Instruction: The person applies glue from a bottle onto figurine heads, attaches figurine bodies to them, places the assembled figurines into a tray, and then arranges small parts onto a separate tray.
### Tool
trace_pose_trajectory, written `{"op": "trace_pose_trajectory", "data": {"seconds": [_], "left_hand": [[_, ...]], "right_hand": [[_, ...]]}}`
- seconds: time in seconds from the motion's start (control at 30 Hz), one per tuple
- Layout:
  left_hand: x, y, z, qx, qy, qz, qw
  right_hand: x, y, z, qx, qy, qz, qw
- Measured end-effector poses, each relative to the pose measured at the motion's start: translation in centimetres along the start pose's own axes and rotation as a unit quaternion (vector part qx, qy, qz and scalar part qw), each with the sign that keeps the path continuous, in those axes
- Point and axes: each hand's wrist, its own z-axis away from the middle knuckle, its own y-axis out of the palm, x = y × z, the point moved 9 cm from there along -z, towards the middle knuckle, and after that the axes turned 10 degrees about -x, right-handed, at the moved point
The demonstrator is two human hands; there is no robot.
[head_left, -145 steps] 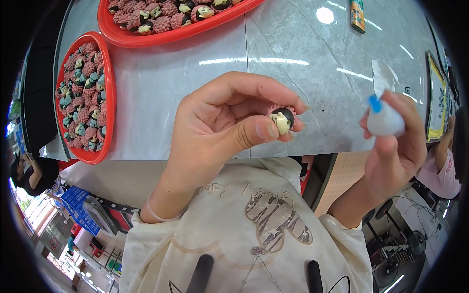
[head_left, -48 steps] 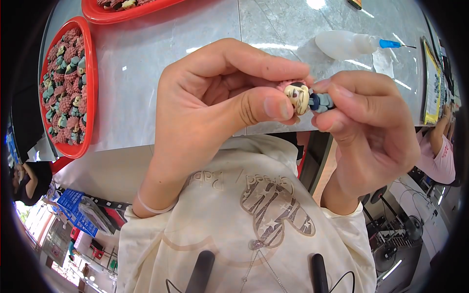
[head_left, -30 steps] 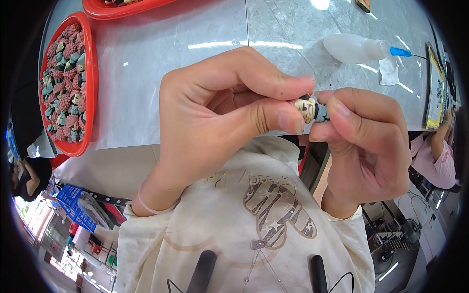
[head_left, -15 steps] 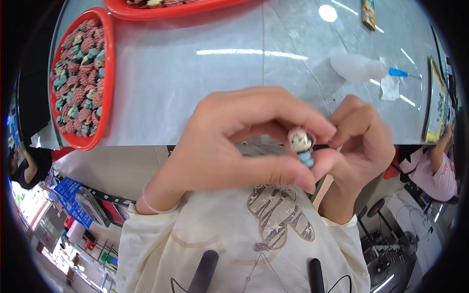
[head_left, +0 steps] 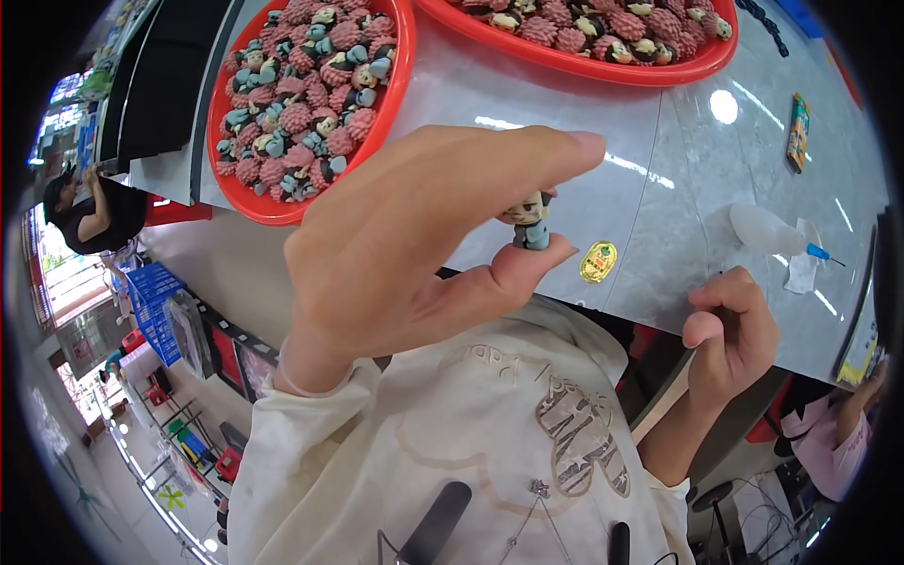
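While left hand (head_left: 405, 254) pinches tiny figurine (head_left: 530, 221) between thumb and forefinger above table's near edge | right hand (head_left: 730, 330) loosely curled, empty | risk: thin pinch, figurine may slip.

Small assembly workshop, hand-finishing toy figurines. Long grey marble-pattern worktable (head_left: 659, 141) carries two round red plastic trays (head_left: 400, 75) heaped with small pink, teal and cream figurine parts (head_left: 301, 113), plus white squeeze bottle with blue nozzle (head_left: 767, 231). Another person (head_left: 89, 212) stands at dark counter far left; blue plastic crates (head_left: 155, 292) below.
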Motion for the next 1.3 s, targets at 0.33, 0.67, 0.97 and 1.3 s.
{"op": "trace_pose_trajectory", "data": {"seconds": [0.33, 0.67, 0.97, 1.3], "left_hand": [[2.3, -2.8, 0.7, -0.007, -0.162, -0.114, 0.980], [0.8, -3.6, -0.1, -0.021, -0.003, -0.143, 0.989], [1.4, -5.2, 0.4, -0.035, 0.022, -0.195, 0.980], [6.7, -12.0, 2.3, -0.060, -0.194, -0.444, 0.873]], "right_hand": [[0.3, 0.2, 0.2, 0.027, 0.023, -0.013, 0.999], [0.2, 0.4, 0.0, 0.021, 0.003, 0.035, 0.999], [0.0, 0.4, 0.1, 0.025, 0.015, 0.043, 0.999], [0.4, 0.7, -0.1, 0.031, 0.004, 0.054, 0.998]]}}
